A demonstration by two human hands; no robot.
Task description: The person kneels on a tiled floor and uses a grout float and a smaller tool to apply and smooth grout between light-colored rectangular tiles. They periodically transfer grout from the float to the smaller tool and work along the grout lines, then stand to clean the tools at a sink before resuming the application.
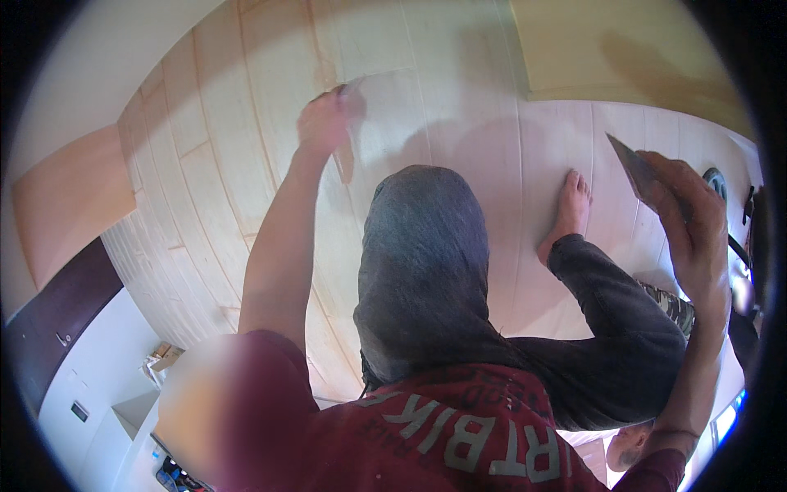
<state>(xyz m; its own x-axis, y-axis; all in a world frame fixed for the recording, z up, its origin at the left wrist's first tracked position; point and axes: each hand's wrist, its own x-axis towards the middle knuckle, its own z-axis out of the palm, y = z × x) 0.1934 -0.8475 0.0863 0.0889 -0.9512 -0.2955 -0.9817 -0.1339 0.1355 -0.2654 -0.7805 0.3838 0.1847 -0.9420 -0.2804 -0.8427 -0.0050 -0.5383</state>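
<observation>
My left hand [325,123] is stretched forward low over the pale plank floor [459,90], closed around what looks like a putty knife [352,84]. Motion blurs its blade and my fingers. Just behind that hand, a brown streak [345,164] lies along a floor seam. On the right, my right hand [689,193] is raised and grips a flat metal scraper [633,166], its pointed corner toward the upper left. Between my arms are my bent knee [422,221] in dark trousers and my bare foot [570,209].
Brownish seams [215,143] run between planks at left. A yellowish panel [623,49] stands at the top right. Beyond the left-hand planks are an orange-tan panel [74,197] and a dark door [61,320]. Camouflage cloth [668,302] and a person's head [630,447] show at right.
</observation>
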